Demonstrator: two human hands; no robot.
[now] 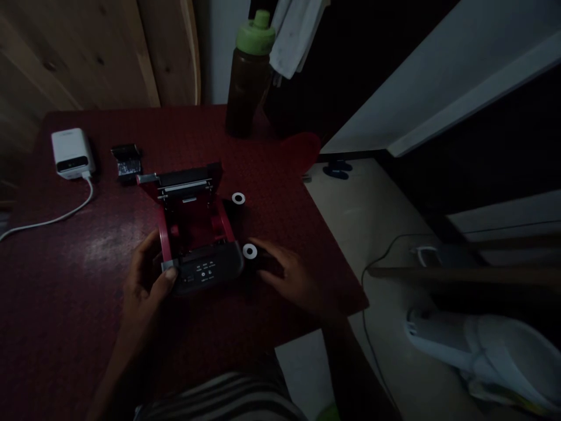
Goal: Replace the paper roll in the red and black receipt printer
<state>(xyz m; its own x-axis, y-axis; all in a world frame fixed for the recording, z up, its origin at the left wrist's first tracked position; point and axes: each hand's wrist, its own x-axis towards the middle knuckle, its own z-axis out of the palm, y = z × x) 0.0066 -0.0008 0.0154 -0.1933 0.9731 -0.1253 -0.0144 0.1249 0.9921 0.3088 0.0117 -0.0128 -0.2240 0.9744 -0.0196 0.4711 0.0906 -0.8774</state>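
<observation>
Head view shows you a red-and-black device [197,237] on the dark red table [100,280], between your two hands, its hinged lid [186,184] raised at the far side. Your left hand [142,278] is clamped on its near left corner, thumb over the top edge and fingers curled along the side. Your right hand [289,275] has thumb and forefinger apart, around the nearer white-ringed piece [250,252], just beside the device's near right corner; shadow hides the piece's dark body, so you cannot tell whether the fingers press on it. The farther white-ringed piece [238,199] stands near the device's right wall.

Judging by its look, the device should feel light, stiff and rather smooth, likely to slide if you push from one side. Hold it low by its side walls or front corners; the raised lid and its hinge look the most fragile, so don't lift by them. The white-ringed pieces look small, light and perhaps ready to roll; pinch them gently across the ends.
</observation>
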